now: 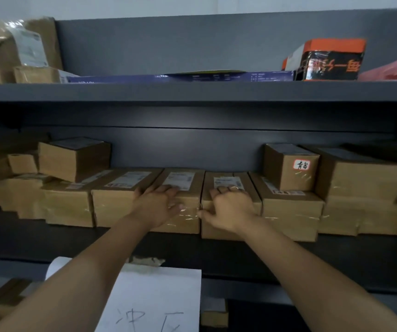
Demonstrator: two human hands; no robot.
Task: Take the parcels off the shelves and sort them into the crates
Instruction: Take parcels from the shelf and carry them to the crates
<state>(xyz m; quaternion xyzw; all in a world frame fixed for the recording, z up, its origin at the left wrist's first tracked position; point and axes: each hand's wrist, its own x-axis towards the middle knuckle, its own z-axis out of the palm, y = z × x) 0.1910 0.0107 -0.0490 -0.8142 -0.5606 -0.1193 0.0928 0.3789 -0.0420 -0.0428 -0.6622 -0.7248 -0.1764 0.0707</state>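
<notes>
A row of brown cardboard parcels with white labels stands on the middle shelf (192, 250). My left hand (158, 204) grips the top front edge of one parcel (188, 185), fingers over the top and thumb on the taped front. My right hand (230, 208) grips the neighbouring parcel (226, 182) the same way, fingers curled over its top near the label, thumb at its left front edge. Both parcels stand on the shelf, touching each other. No crate is in view.
More brown parcels flank the pair, with smaller boxes stacked at left (74, 158) and right (289, 166). The upper shelf holds an orange and black box (329, 59), a flat blue box (180, 77) and cardboard parcels (13, 49). A white paper sign (154, 300) hangs below.
</notes>
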